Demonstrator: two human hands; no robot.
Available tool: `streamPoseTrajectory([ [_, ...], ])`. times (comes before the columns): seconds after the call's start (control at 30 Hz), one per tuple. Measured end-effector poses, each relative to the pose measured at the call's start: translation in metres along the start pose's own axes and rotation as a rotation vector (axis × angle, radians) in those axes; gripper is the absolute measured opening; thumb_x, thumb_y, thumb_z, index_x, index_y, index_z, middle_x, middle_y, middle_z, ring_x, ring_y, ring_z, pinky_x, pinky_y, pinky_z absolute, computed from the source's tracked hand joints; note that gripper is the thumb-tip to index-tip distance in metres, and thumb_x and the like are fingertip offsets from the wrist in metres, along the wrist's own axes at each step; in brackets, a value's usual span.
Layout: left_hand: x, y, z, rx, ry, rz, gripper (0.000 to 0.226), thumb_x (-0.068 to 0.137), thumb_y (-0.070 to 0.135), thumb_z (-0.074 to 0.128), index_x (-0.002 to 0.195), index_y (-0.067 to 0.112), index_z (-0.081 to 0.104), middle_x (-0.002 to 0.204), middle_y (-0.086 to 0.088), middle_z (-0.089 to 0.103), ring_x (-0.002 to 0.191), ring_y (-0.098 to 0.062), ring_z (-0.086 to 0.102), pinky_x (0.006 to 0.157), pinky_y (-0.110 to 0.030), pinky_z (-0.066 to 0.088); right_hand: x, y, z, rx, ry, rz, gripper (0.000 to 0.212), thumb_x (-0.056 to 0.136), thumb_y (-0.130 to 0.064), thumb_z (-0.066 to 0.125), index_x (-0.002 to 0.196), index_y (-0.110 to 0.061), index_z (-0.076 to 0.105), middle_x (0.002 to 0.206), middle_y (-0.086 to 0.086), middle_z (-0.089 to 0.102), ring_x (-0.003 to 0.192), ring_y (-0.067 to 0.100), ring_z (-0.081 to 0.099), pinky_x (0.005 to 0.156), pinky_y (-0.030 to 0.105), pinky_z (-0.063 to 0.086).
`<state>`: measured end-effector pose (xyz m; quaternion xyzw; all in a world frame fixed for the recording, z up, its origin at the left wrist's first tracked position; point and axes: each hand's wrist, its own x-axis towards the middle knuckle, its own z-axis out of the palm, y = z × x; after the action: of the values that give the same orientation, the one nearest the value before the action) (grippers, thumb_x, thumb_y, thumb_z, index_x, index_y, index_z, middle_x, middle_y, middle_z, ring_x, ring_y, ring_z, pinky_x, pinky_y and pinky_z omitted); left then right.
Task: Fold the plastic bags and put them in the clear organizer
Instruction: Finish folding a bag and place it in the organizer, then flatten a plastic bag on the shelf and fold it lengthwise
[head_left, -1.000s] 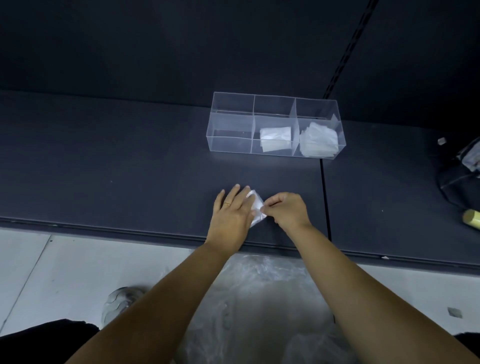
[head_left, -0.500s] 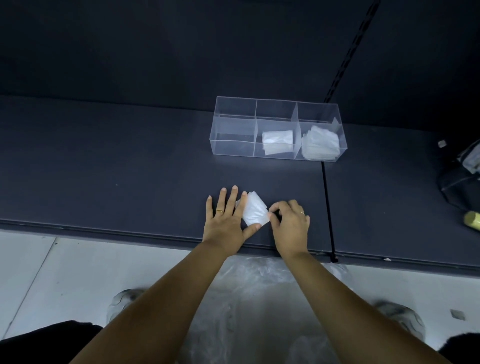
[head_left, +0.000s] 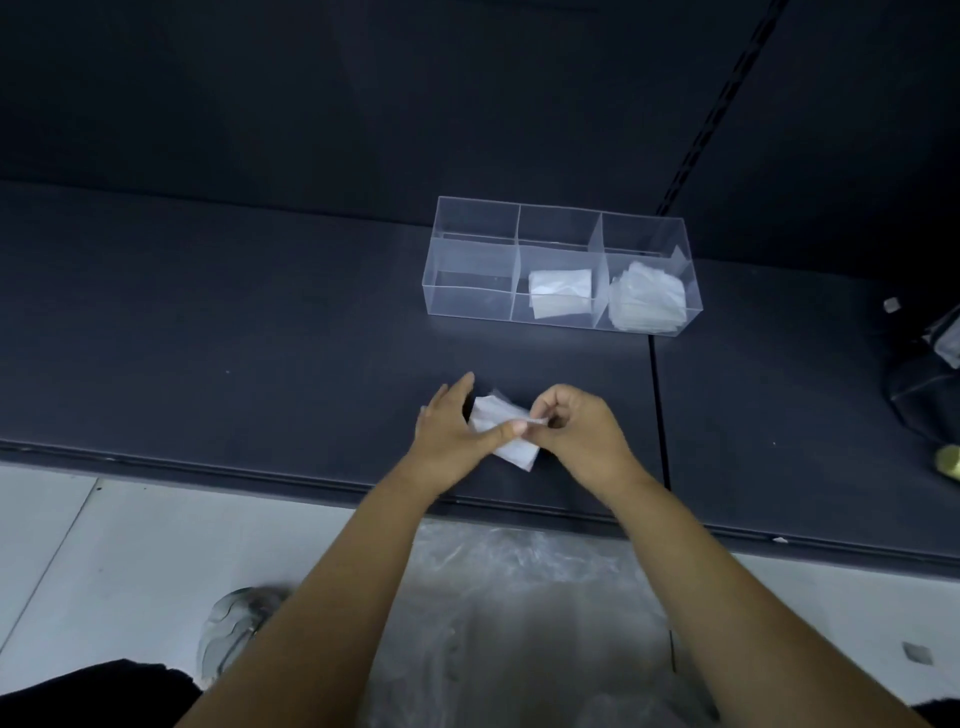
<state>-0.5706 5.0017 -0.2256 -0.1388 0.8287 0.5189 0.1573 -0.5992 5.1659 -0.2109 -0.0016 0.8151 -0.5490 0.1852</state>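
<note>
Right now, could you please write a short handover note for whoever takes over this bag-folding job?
Hands: the left hand holds the part-folded bag with its thumb across it; the right hand pinches the bag's edge.
Things: the clear organizer stands further back on the dark shelf, with one folded bag in its middle compartment and a stack of folded bags in the right one.
Done: those bags are stored.
Left: finish this fold, put it in the organizer, then probably work through the loose plastic below the shelf edge.

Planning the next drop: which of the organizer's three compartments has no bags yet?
The left compartment; the middle one holds a folded bag and the right one a stack.
</note>
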Motion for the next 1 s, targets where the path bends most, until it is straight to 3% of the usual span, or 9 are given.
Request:
streamPoseTrajectory([
  [0.07,0.006,0.016,-0.014,-0.257,-0.112,-0.036,0.076,0.077,0.037,0.077,0.143,0.024,0.040,0.131,0.005,0.055,0.118,-0.007,0.052,0.092,-0.015,0.041,0.004,-0.010,-0.015,-0.005,-0.092,-0.028,0.022,0.076,-0.002,0.075,0.076,-0.018,0.060,0.066,-0.003,0.061,0.059,0.005,0.049,0.059,0.016,0.042],
  [0.17,0.019,0.037,-0.020,-0.447,-0.152,-0.001,0.044,0.080,0.011,0.076,0.121,0.018,0.063,0.108,-0.006,0.069,0.094,-0.011,0.065,0.076,-0.014,0.050,0.014,-0.020,-0.034,0.058,-0.124,0.007,0.030,0.077,-0.002,0.076,0.098,-0.020,0.063,0.069,-0.004,0.065,0.065,0.004,0.058,0.067,0.012,0.048],
  [0.27,0.039,0.057,-0.018,-0.557,0.006,0.049,0.029,0.081,0.002,0.072,0.106,0.016,0.068,0.091,-0.003,0.070,0.079,-0.009,0.065,0.072,-0.015,0.053,0.035,-0.028,-0.044,0.152,-0.051,0.140,0.014,0.078,-0.008,0.077,0.086,-0.015,0.068,0.068,-0.006,0.067,0.060,0.005,0.059,0.058,0.010,0.047],
  [0.37,0.065,0.069,-0.020,-0.411,0.269,0.142,0.019,0.086,0.004,0.067,0.097,0.020,0.067,0.080,0.004,0.064,0.075,-0.009,0.061,0.075,-0.016,0.051,0.072,-0.036,-0.054,0.114,0.164,0.158,0.015,0.078,-0.017,0.079,0.072,-0.016,0.065,0.070,-0.007,0.065,0.062,0.003,0.056,0.060,0.010,0.045],
  [0.47,0.082,0.065,-0.023,0.161,0.504,0.338,0.023,0.094,0.014,0.057,0.116,0.014,0.064,0.102,0.004,0.062,0.099,-0.014,0.058,0.095,-0.026,0.044,0.117,-0.046,-0.066,0.098,0.403,0.107,0.017,0.080,-0.021,0.077,0.082,-0.013,0.062,0.083,-0.002,0.062,0.073,0.009,0.057,0.069,0.018,0.046],
  [0.53,0.089,0.056,-0.016,0.524,0.403,0.415,0.045,0.098,0.030,0.051,0.139,0.013,0.046,0.140,-0.006,0.048,0.132,-0.024,0.038,0.114,-0.035,0.023,0.141,-0.050,-0.068,0.009,0.465,0.126,0.022,0.081,-0.026,0.076,0.094,-0.013,0.065,0.093,0.000,0.062,0.087,0.016,0.059,0.083,0.027,0.048],
  [0.6,0.094,0.045,-0.008,0.774,0.288,0.410,0.064,0.099,0.045,0.039,0.152,0.016,0.017,0.159,-0.003,0.016,0.148,-0.024,0.004,0.120,-0.040,0.000,0.156,-0.047,-0.060,-0.298,0.505,0.128,0.013,0.082,-0.029,0.071,0.088,-0.019,0.066,0.093,-0.001,0.064,0.093,0.021,0.059,0.085,0.030,0.043],
  [0.73,0.098,0.028,-0.001,0.880,0.271,0.405,0.073,0.098,0.053,0.030,0.152,0.020,-0.007,0.161,0.002,-0.009,0.146,-0.020,-0.019,0.117,-0.043,-0.013,0.166,-0.043,-0.042,-0.844,0.556,0.010,0.011,0.084,-0.027,0.062,0.082,-0.018,0.068,0.101,0.007,0.063,0.097,0.028,0.056,0.081,0.033,0.034],
  [1.0,0.097,0.028,-0.004,0.922,0.272,0.407,0.073,0.098,0.055,0.026,0.153,0.018,-0.005,0.161,0.000,-0.010,0.146,-0.019,-0.019,0.113,-0.041,-0.020,0.180,-0.045,-0.054,-0.963,0.594,0.132,0.053,0.077,-0.015,0.074,0.123,-0.009,0.050,0.128,0.014,0.051,0.121,0.032,0.048,0.096,0.038,0.035],
])
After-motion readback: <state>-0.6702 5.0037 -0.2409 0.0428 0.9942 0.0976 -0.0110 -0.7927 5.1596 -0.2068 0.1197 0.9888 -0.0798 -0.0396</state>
